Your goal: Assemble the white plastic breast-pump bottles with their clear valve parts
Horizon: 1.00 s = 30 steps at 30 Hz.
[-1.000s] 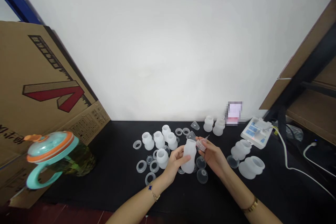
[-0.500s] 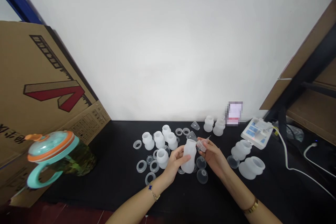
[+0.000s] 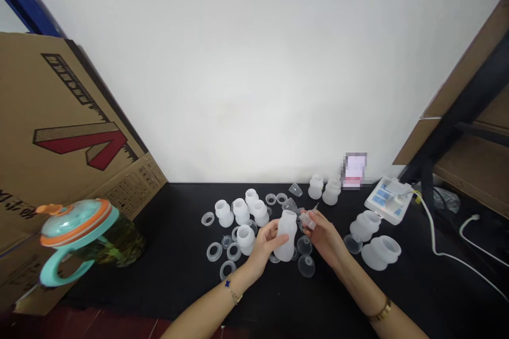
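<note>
My left hand (image 3: 264, 249) is wrapped round a frosted white baby bottle (image 3: 285, 241), which stands nearly upright with its open neck up. Between the fingers of my right hand (image 3: 326, 238) is a clear ridged bottle collar (image 3: 307, 220) with a teat whose thin tip points up and right. The collar is tilted, close to the bottle's neck but apart from it. Below my right hand lie clear domed caps (image 3: 306, 266). Several open white bottles (image 3: 245, 239) stand left of my left hand, with loose collar rings (image 3: 214, 251) and a teat (image 3: 226, 242) around them.
Two capped bottles (image 3: 331, 192) stand by the wall near a blurred-out phone-like object (image 3: 354, 170). On the right are two larger tilted bottles (image 3: 380, 252) and a white power strip (image 3: 389, 199) with cables. A teal-lidded jug (image 3: 79, 222) and cardboard box (image 3: 79, 143) occupy the left.
My right hand has drawn the collar slightly rightward, widening the small gap to the bottle's neck. My left hand and the bottle have stayed almost still.
</note>
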Motion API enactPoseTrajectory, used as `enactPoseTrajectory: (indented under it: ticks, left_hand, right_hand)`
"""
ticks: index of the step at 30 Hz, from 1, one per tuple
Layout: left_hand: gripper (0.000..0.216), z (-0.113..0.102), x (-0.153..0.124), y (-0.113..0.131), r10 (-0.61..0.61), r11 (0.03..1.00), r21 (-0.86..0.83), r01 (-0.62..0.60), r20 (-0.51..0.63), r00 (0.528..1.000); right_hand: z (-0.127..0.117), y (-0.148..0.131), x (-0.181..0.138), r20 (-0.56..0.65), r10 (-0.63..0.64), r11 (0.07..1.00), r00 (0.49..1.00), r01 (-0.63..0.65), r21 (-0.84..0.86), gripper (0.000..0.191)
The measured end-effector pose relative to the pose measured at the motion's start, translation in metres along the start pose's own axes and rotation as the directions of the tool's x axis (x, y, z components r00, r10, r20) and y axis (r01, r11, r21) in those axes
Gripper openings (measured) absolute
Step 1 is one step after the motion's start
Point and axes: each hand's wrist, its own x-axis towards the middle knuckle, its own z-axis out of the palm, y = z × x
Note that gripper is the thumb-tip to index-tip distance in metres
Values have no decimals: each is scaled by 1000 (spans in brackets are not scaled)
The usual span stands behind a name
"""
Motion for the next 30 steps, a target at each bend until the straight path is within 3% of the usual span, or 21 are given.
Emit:
enactPoseTrajectory:
  ticks: [22, 30]
  left_hand:
    - [51, 2, 1, 2, -6, 999, 40, 6, -4, 1000]
    - [52, 0, 2, -4, -1, 997, 72, -2, 34, 999]
  right_hand:
    - [-8, 2, 4, 40, -79, 986, 996, 84, -143, 22]
    - [-3, 3, 0, 95, -77, 983, 993, 91, -161, 35]
